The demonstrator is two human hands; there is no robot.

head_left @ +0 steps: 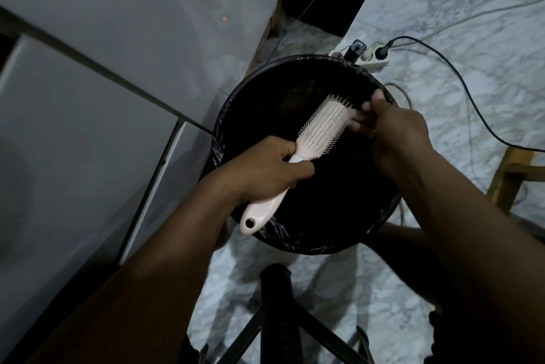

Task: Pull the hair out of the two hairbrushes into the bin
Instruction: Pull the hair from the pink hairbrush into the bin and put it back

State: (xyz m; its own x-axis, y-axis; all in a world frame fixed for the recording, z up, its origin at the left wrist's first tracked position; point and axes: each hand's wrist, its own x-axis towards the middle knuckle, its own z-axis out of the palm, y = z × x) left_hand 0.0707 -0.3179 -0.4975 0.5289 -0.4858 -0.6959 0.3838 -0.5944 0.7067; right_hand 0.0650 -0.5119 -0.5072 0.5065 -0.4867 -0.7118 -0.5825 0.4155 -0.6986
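A pale pink hairbrush [320,127] is held over the open mouth of a round black bin [265,92] at the centre of the frame. The handle is gripped by the left hand [265,175], whose fingers are wrapped closed around it, and the handle's end, pierced by 1 hole, sticks out below the hand over the bin's lower left rim. The bristles face upward and the head points toward the upper right. The far end of the head is met by the right hand [395,133], whose fingertips [358,123] are pinched together at the bristles; whether hair is caught between them cannot be told against the dark. The bin is lined with a black bag [277,231] and stands on a marbled floor [472,39]. A power strip [371,61] with plugs and cables lies just beyond the bin at upper right. Only 1 brush is seen.
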